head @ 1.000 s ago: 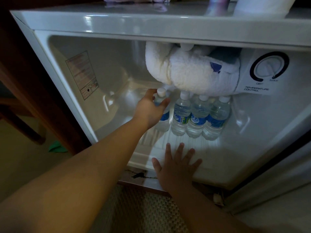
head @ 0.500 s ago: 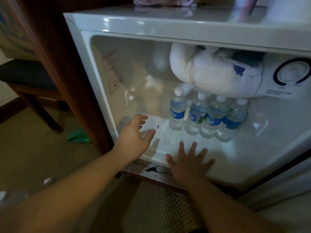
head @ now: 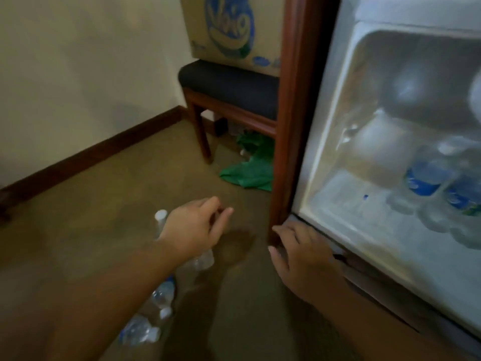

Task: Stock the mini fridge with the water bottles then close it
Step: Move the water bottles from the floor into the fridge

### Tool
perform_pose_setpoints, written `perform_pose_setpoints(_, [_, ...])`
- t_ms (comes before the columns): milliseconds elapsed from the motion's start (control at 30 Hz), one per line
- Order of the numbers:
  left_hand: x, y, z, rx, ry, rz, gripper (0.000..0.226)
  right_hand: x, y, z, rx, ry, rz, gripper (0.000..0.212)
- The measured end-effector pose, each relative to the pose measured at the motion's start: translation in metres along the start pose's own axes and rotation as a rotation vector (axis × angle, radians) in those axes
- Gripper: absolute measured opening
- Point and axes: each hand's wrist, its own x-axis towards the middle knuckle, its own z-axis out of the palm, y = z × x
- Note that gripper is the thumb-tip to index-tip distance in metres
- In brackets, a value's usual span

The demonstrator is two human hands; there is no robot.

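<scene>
While the right hand [head: 302, 256] rests flat on the fridge [head: 338, 225] edge, the left hand [head: 194, 229] hovers loose and empty over floor bottles [head: 156, 298]; best grab one mid-body.

Mini fridge [head: 325, 142] open, bottles [head: 426, 175] inside; others [head: 161, 295] on floor.

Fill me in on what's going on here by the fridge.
A person is stocking the open mini fridge with water bottles. Some bottles stand inside already. The left hand, holding nothing, reaches over more bottles lying on the carpet. The right hand rests on the fridge's bottom front corner. The fridge is not yet closed.
</scene>
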Motion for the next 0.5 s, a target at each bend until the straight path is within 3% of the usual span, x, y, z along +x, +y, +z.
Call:
perform_pose_setpoints(133, [-0.038, -0.054, -0.023, 0.096, -0.006, -0.194, 0.032, 0.015, -0.054, 0.020, 0.101, -0.137, -0.204, 0.050])
perform_pose_setpoints(300, [-0.079, -0.083, -0.050, 0.141, -0.034, -0.262, 0.028, 0.035, -0.114, 0.052, 0.250, -0.383, -0.200, 0.050])
perform_pose_setpoints(400, [-0.109, -0.095, -0.052, 0.168, -0.179, -0.325, 0.033, 0.039, -0.149, 0.082, 0.319, -0.519, -0.212, 0.040])
perform_pose_setpoints(500, [-0.147, -0.101, -0.039, 0.194, -0.452, -0.336, 0.029, 0.034, -0.177, 0.124, 0.363, -0.631, -0.103, 0.030])
